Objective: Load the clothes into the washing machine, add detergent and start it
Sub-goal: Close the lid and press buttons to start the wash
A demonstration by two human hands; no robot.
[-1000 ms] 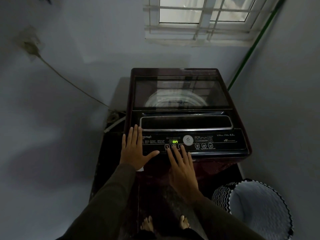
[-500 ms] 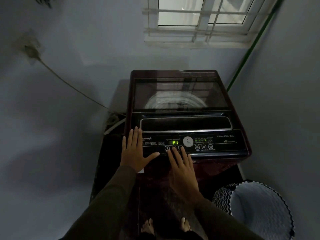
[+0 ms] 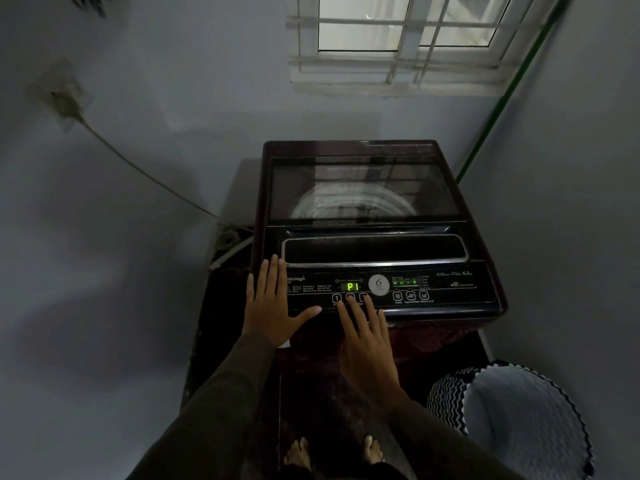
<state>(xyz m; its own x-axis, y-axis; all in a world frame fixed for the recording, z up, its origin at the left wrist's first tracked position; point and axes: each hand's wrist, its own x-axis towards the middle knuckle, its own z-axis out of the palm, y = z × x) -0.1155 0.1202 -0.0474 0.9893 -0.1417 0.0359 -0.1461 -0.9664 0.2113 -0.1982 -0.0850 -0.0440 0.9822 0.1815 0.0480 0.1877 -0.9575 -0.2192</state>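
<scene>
A dark maroon top-load washing machine (image 3: 485, 244) stands against the wall with its glass lid (image 3: 363, 188) closed; the drum shows dimly through it. The green display (image 3: 352, 286) on the control panel reads "P1". My left hand (image 3: 273, 304) lies flat on the panel's left end, fingers spread, holding nothing. My right hand (image 3: 367, 336) reaches to the row of round buttons (image 3: 336, 298) under the display, its fingertips on the middle ones. No clothes or detergent show outside the machine.
A laundry basket (image 3: 512, 424) with a zigzag black-and-white rim stands on the floor at the lower right. A power cord (image 3: 138, 168) runs along the left wall. A green pipe (image 3: 502, 102) climbs the right corner beside the barred window (image 3: 398, 39). My bare feet (image 3: 332, 452) are below.
The display switched from "on" to "P1" and indicator lights lit up at the panel's right. Both hands have stayed in nearly the same place.
</scene>
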